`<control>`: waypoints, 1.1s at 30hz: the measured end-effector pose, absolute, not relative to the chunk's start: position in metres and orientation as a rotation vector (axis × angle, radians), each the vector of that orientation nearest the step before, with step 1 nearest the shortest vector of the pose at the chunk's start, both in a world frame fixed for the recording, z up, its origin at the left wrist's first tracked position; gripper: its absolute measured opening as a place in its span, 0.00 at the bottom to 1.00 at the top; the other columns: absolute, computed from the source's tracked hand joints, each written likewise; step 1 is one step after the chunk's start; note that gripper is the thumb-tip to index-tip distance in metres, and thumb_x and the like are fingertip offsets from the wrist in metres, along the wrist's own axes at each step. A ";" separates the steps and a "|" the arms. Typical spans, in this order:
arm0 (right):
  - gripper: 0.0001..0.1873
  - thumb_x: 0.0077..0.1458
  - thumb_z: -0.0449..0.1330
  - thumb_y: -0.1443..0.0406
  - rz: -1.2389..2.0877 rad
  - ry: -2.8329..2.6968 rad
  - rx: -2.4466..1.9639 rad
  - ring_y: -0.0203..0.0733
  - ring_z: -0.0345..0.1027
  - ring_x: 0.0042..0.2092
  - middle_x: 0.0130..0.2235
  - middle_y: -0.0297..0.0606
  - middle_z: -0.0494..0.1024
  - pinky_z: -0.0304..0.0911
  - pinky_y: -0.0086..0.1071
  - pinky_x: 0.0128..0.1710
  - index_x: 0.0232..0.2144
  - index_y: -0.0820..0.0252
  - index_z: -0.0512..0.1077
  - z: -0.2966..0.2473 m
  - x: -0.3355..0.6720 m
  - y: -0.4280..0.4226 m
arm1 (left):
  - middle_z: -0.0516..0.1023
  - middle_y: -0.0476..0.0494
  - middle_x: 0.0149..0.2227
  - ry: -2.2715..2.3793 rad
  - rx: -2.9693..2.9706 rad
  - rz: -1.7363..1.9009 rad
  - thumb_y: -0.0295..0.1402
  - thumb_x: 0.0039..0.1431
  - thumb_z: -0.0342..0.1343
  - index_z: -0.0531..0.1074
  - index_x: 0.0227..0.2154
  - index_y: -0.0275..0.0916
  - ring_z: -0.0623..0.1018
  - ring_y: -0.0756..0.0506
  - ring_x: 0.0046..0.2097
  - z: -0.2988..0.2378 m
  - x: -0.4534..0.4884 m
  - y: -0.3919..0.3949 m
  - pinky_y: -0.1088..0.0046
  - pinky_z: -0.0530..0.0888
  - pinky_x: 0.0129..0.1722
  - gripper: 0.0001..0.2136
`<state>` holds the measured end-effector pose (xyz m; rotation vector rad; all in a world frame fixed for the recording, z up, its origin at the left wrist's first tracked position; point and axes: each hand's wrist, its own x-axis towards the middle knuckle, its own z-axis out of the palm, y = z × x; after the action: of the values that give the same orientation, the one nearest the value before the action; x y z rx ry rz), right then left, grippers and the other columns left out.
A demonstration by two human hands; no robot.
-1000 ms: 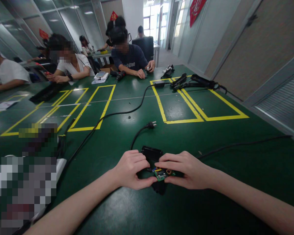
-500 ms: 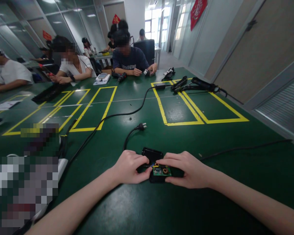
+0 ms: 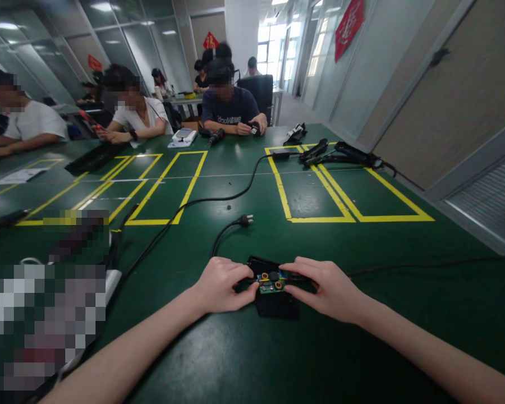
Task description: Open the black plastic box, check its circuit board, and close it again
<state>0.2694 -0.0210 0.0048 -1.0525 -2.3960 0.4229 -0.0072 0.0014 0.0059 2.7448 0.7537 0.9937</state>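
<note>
A small green circuit board (image 3: 270, 282) with copper coils sits over an open black plastic case (image 3: 278, 306) on the green table (image 3: 235, 348). My left hand (image 3: 221, 283) pinches the board's left end with curled fingers. My right hand (image 3: 326, 286) grips its right end, fingers bent over it. Another black case half (image 3: 261, 262) lies just behind the board. A black cord runs from the left of the board to a plug (image 3: 244, 220) farther back. A second black cable (image 3: 425, 264) trails off to the right.
Yellow tape rectangles (image 3: 320, 185) mark the table. A long black cable (image 3: 202, 200) crosses toward an adapter (image 3: 281, 154) and black tools (image 3: 340, 151) at the back right. A white power strip (image 3: 111, 279) lies at left. Several people sit along the far and left sides.
The board has gone from tilted up between my fingers to lying flatter over the black case. The corded plug shifted left. My view has dropped slightly.
</note>
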 end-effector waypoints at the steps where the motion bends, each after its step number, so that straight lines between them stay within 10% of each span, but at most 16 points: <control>1: 0.12 0.65 0.61 0.63 0.436 -2.397 -1.037 0.40 0.79 0.36 0.37 0.39 0.82 0.68 0.29 0.33 0.49 0.59 0.77 0.005 0.270 -0.021 | 0.73 0.54 0.18 0.745 2.742 0.991 0.32 0.66 0.54 0.72 0.29 0.38 0.73 0.52 0.19 0.006 -0.007 0.001 0.76 0.63 0.22 0.09; 22: 0.18 0.75 0.48 0.61 0.440 -2.438 -0.897 0.34 0.72 0.26 0.29 0.35 0.78 0.58 0.28 0.26 0.40 0.61 0.76 0.004 0.267 -0.026 | 0.76 0.51 0.20 0.765 2.638 0.894 0.34 0.67 0.54 0.72 0.29 0.39 0.75 0.51 0.21 0.004 -0.010 -0.001 0.76 0.65 0.23 0.10; 33: 0.20 0.65 0.61 0.59 0.450 -2.395 -1.069 0.40 0.78 0.33 0.39 0.41 0.83 0.69 0.30 0.32 0.56 0.59 0.73 0.001 0.277 -0.020 | 0.81 0.46 0.29 0.878 2.675 0.777 0.40 0.75 0.51 0.76 0.36 0.38 0.80 0.48 0.29 0.000 -0.012 0.003 0.73 0.71 0.30 0.15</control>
<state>0.2772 -0.0204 0.0008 -1.0693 -2.3950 0.4502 -0.0119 0.0035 -0.0002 2.6752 0.8780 0.7770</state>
